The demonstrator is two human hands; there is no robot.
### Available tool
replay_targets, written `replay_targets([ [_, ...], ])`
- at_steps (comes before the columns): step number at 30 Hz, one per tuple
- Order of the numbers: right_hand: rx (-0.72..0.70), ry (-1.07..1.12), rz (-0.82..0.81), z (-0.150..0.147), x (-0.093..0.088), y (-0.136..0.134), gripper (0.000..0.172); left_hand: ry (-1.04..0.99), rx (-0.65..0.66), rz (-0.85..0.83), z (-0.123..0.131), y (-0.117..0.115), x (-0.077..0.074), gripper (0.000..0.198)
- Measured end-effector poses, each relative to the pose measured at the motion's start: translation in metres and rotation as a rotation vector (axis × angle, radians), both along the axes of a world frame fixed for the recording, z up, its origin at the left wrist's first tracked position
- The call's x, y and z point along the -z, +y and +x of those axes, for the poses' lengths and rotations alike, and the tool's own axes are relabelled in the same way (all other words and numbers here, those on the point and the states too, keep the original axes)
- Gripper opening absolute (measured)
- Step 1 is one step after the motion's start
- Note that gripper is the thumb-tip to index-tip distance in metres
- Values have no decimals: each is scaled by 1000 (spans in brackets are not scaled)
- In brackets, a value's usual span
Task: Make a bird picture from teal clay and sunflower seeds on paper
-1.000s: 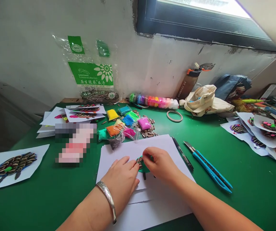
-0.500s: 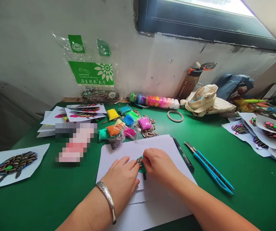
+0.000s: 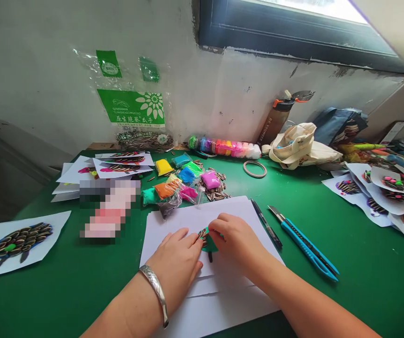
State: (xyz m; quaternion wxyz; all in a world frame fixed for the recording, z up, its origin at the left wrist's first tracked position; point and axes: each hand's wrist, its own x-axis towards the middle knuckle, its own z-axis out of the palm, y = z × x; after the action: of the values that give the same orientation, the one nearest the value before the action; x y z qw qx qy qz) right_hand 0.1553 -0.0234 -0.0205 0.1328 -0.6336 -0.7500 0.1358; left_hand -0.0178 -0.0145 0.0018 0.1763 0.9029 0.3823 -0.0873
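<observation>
On a stack of white paper (image 3: 202,324) lies a small picture of green clay (image 3: 211,244) partly covered with striped sunflower seeds (image 3: 202,235), with a short dark clay strip (image 3: 210,257) below it. My left hand (image 3: 179,258), a silver bangle at its wrist, rests with fingers stretched on the sheet, fingertips touching the picture's left edge. My right hand (image 3: 235,239) is closed in a pinch at the picture's upper right. Its fingers hide whatever they hold. Part of the picture is covered by both hands.
Clay packets (image 3: 166,190) and loose sunflower seeds (image 3: 219,191) lie beyond the paper. Right of it are a black pen (image 3: 267,224) and a blue utility knife (image 3: 307,249). Seed pictures (image 3: 22,241) lie left, others (image 3: 377,192) right. A bottle (image 3: 275,122) leans at the wall.
My right hand has shifted slightly off the picture, so more green clay shows beneath its fingers. My left hand stays in place. The whole view has moved a little.
</observation>
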Motion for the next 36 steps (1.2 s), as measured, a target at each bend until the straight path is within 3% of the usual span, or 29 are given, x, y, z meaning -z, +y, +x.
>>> replay_targets([
  [7,-50,-12,28,4,8,-1,18,0,6,33,-1,-2,1,38],
  [12,-131,-55,139,4,19,0,16,7,8,35,-1,-3,2,39],
  [20,-162,-7,73,4,11,0,16,-27,8,63,-2,-3,4,36],
  [30,-6,83,-45,-2,1,-2,15,-41,6,51,-1,-2,2,36],
  [36,-1,21,-66,-4,2,-1,17,-23,22,50,0,-2,2,37],
])
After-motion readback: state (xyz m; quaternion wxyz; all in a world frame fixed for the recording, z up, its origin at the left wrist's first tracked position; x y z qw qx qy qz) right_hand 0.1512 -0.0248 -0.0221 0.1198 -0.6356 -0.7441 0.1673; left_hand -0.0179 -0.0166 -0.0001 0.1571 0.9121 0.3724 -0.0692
